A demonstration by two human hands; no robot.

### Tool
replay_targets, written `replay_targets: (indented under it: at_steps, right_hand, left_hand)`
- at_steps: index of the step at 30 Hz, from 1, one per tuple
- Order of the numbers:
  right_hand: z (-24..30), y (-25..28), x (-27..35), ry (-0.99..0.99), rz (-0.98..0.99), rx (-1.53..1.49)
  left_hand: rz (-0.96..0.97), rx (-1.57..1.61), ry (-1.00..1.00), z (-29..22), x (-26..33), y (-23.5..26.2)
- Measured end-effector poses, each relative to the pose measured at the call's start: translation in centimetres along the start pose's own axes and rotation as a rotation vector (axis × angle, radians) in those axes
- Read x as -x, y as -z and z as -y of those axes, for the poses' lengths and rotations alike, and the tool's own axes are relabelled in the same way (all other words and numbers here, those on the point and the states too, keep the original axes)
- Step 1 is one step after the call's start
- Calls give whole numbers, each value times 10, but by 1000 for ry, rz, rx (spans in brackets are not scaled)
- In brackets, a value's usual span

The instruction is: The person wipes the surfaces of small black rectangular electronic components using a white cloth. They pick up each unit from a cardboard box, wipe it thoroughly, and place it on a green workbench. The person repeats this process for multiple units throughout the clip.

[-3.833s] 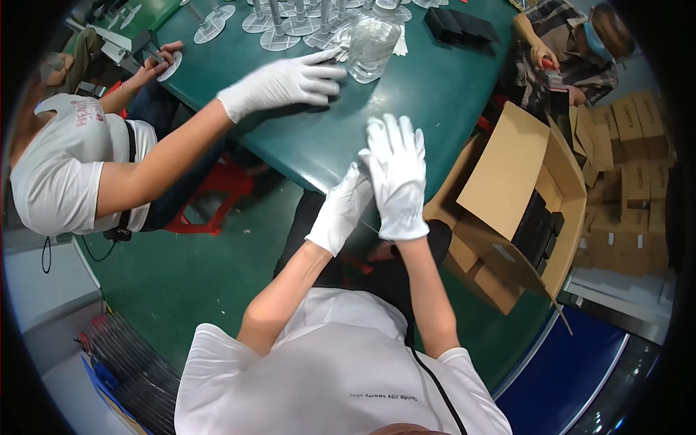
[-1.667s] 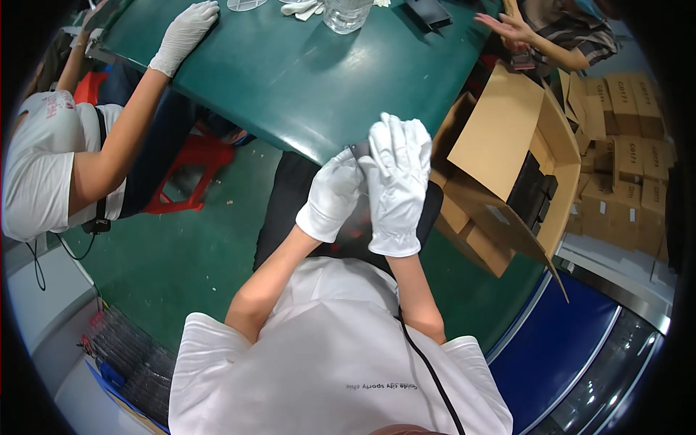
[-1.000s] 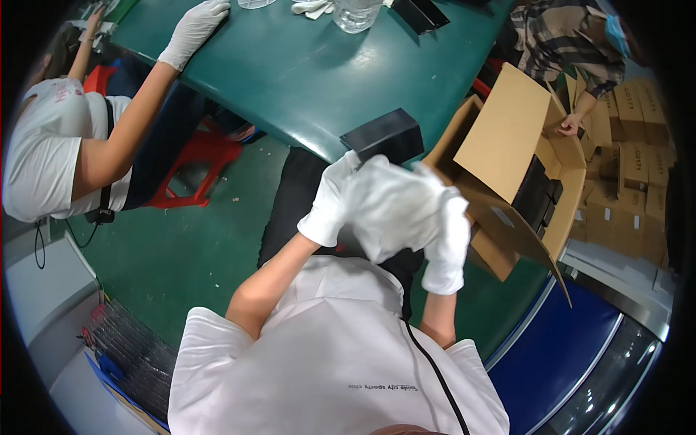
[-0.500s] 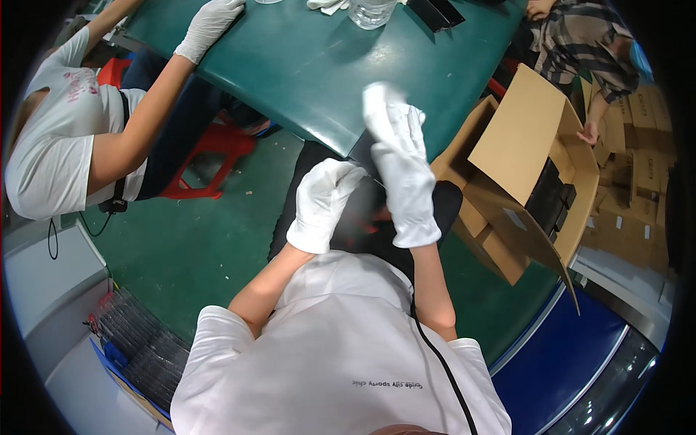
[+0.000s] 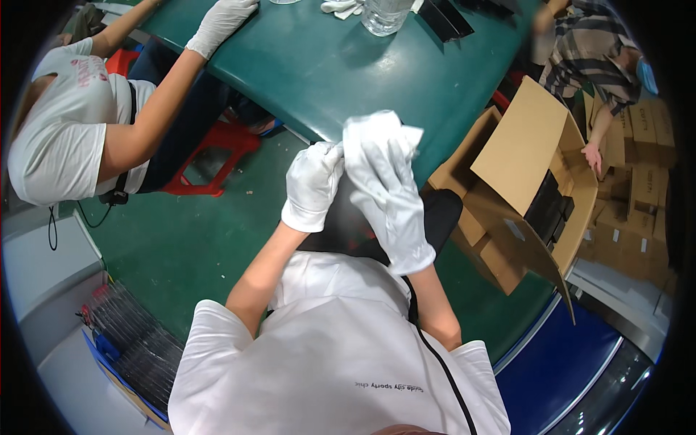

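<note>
Both my hands wear white gloves and are held close together over my lap, at the near edge of the green table (image 5: 319, 101). The fingers of my left hand (image 5: 313, 187) are closed in a pinch beside the right hand, and what they grip is hidden. My right hand (image 5: 388, 199) is closed on a white cloth (image 5: 411, 138), whose corner sticks out past the fingers. The cloth and glove are partly smeared by motion. The dark flat piece between the hands earlier is now covered by the right hand and cloth.
A clear plastic container (image 5: 384, 16), white gloves (image 5: 341, 7) and a black angular piece (image 5: 446, 20) lie on the table. An open cardboard box (image 5: 522, 145) with black items stands at right. One co-worker's gloved hand (image 5: 225, 22) rests at left; another person (image 5: 591, 58) is at right.
My right hand and the cloth have swung down and left, over the dark flat piece, which is now out of sight. My left hand has shifted slightly left and up.
</note>
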State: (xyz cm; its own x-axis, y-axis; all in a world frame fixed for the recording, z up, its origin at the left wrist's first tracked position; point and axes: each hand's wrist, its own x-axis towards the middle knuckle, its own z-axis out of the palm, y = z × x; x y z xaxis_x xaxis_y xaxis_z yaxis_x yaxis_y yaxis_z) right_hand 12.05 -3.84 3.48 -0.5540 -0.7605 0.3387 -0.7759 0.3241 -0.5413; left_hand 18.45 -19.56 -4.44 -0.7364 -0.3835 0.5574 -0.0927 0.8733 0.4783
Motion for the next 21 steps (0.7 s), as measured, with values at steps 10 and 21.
replay_targets:
  at_steps: [10, 21]
  right_hand:
    - [0, 33, 53, -908, -100, -1226]
    - [-24, 50, 52, -594, -838, -788]
  left_hand:
    - [46, 223, -32, -37, -89, 42]
    - [163, 294, -161, -48, -98, 35]
